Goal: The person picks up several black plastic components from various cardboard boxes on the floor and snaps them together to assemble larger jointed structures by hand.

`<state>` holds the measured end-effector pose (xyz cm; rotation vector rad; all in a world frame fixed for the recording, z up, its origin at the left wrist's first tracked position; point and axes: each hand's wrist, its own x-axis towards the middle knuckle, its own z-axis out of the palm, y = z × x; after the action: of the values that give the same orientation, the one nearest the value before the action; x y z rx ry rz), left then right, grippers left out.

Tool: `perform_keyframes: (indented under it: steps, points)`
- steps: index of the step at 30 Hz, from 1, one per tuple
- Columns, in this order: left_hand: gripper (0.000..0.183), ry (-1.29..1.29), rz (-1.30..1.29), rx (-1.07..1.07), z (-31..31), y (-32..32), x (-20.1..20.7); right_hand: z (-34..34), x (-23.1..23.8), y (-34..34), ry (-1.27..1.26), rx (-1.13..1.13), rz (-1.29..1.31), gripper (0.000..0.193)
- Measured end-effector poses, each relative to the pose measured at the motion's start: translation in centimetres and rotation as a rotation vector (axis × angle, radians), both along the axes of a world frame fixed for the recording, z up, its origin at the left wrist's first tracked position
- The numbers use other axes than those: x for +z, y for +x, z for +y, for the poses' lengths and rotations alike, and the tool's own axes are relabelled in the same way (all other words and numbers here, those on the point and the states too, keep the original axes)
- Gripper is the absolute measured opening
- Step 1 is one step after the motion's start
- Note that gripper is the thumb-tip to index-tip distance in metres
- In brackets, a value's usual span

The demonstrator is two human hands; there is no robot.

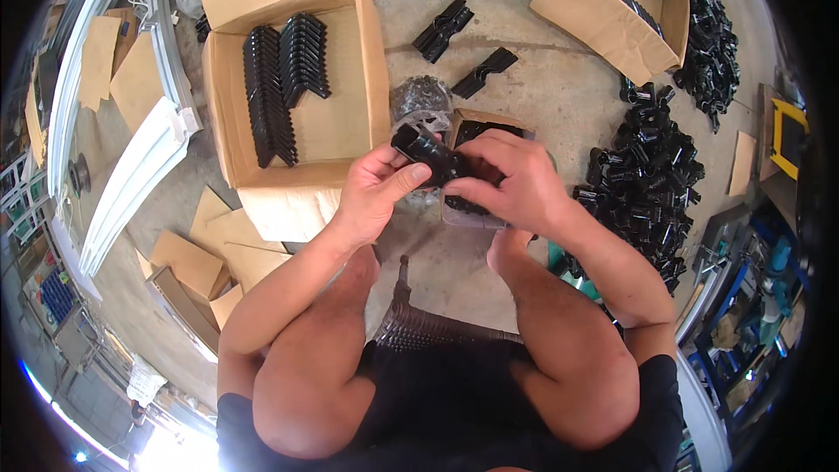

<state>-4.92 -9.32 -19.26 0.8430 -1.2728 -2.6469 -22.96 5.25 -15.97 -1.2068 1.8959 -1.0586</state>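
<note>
Between my two hands is a black, glossy pipe-joint bracket (426,154), tilted, its open tubular end toward the upper left. My left hand (371,192) is closed round its left end, the thumb pressed along the near side. The fingers and thumb of my right hand (520,177) pinch at its right end; whether a smaller piece sits in those fingers is hidden. Below and behind the right hand stands a small cardboard box (468,117) with dark pieces inside. Just beyond the bracket lies a clear plastic bag (421,98) of small dark parts.
At the left, an open cardboard carton (371,79) holds rows of similar black brackets. Loose brackets (444,28) lie on the floor ahead. A big heap of black brackets (642,175) spreads at the right, below another carton (603,22). Cardboard scraps (188,262) lie at the left.
</note>
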Motion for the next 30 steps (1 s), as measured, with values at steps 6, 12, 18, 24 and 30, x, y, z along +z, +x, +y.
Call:
perform_keyframes:
  steps: [6,12,18,24,30]
  points:
    - [0.036,-0.023,-0.04,-0.058,-0.6,0.3,0.7,-0.1,-0.3,1.8,-0.098,-0.009,0.157,0.042]
    - [0.035,0.11,0.063,-0.149,-0.8,1.3,0.6,0.0,1.0,-0.2,-0.009,0.075,-0.243,0.044]
    - [0.049,0.669,0.432,-0.533,-0.6,1.1,2.3,-1.5,1.5,-0.1,-0.26,0.462,-0.752,0.06]
    - [0.066,0.798,0.272,-0.726,-0.7,1.2,4.6,-2.1,2.0,1.1,-0.439,0.577,-0.787,0.048]
    - [0.054,0.87,0.409,-0.729,0.2,1.8,3.2,-1.3,3.0,1.7,-0.424,0.521,-0.781,0.046]
